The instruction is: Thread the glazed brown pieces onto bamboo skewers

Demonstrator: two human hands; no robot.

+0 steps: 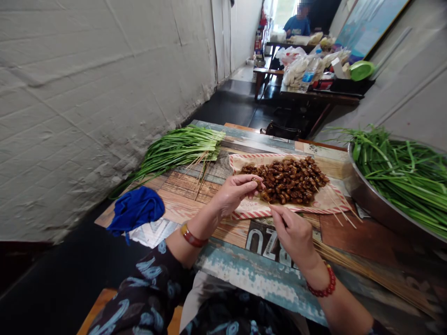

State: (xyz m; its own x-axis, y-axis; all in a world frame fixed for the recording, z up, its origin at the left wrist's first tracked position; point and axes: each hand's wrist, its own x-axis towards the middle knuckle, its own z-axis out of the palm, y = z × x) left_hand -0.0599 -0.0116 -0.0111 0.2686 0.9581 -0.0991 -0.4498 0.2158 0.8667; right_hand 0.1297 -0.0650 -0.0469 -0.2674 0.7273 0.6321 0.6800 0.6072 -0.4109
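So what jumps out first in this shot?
The heap of glossy dark-brown food pieces on a red-striped white paper liner stands out first, mid-table, right by the left hand and right hand. At far right, a round steel basin brims with long green chives. On the left, a bright blue crumpled cloth lies on the table's edge.
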